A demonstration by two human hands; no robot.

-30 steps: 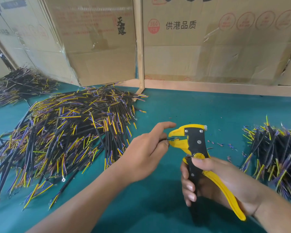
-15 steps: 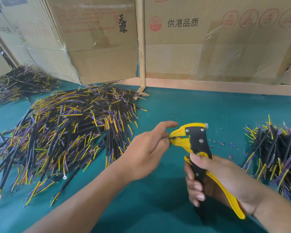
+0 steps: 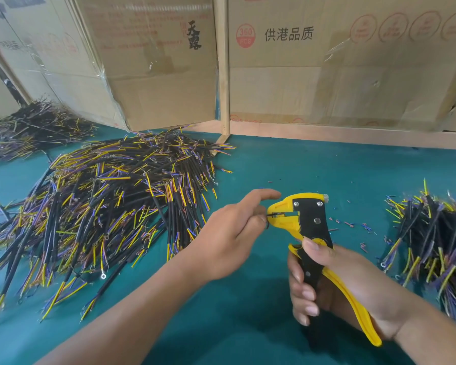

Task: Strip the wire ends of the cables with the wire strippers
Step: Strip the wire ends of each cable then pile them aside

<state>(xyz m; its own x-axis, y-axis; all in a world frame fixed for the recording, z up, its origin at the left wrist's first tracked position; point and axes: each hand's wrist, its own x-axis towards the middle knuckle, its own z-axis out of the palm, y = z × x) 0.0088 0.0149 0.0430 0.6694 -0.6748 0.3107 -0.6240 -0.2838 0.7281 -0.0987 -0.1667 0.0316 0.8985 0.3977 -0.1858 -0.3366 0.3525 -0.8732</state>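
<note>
Since a second ago, the handles of the yellow-and-black wire strippers (image 3: 309,225) have drawn closer together under the right hand (image 3: 334,283), and the tool's head sits a little nearer the left hand (image 3: 229,233). The right hand wraps its fingers around both handles, thumb resting on the yellow pivot dial. The left hand pinches a thin wire end (image 3: 273,214) between thumb and curled fingers and holds it in the tool's yellow nose, index finger stretched out above. Tool and hands hover over the teal surface (image 3: 248,312). A large pile of black cables (image 3: 103,206) with yellow and purple wire ends lies to the left, a smaller pile (image 3: 432,246) to the right, and another heap (image 3: 32,125) far left. Tiny insulation scraps (image 3: 353,225) dot the surface beside the tool. Taped cardboard boxes (image 3: 327,61) stand behind.
</note>
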